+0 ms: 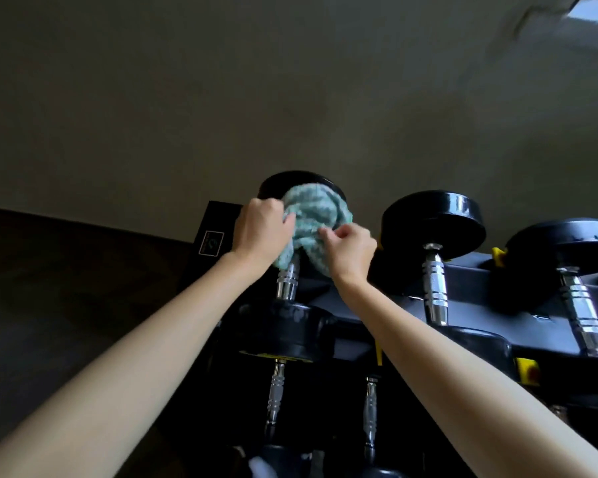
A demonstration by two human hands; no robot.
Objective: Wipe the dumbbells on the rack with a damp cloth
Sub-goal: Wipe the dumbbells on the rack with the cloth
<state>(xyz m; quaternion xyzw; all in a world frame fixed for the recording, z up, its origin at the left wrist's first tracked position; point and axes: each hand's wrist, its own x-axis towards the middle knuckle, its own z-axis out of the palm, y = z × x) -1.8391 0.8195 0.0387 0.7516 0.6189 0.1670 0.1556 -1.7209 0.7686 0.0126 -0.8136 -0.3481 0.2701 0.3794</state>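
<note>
Gripping fluffy teal cloth [308,215] with left hand [261,229] and right hand [351,250], fingers curled into it, over far head of chrome-handled leftmost dumbbell [287,282]. Black rack [480,281] beneath dumbbell; grey wall [290,98] behind; dark floor [66,288] to left.

My cloth [308,222] covers most of the far head of the leftmost dumbbell [287,282] and the top of its handle, and the fingertips of my left hand [259,229] are buried in its folds. The third dumbbell [573,243] is cut by the right edge, and the lower-row dumbbells [276,391] run off the bottom in deep shadow. The label [212,243] on the end of the rack [480,298] is too small to read.
</note>
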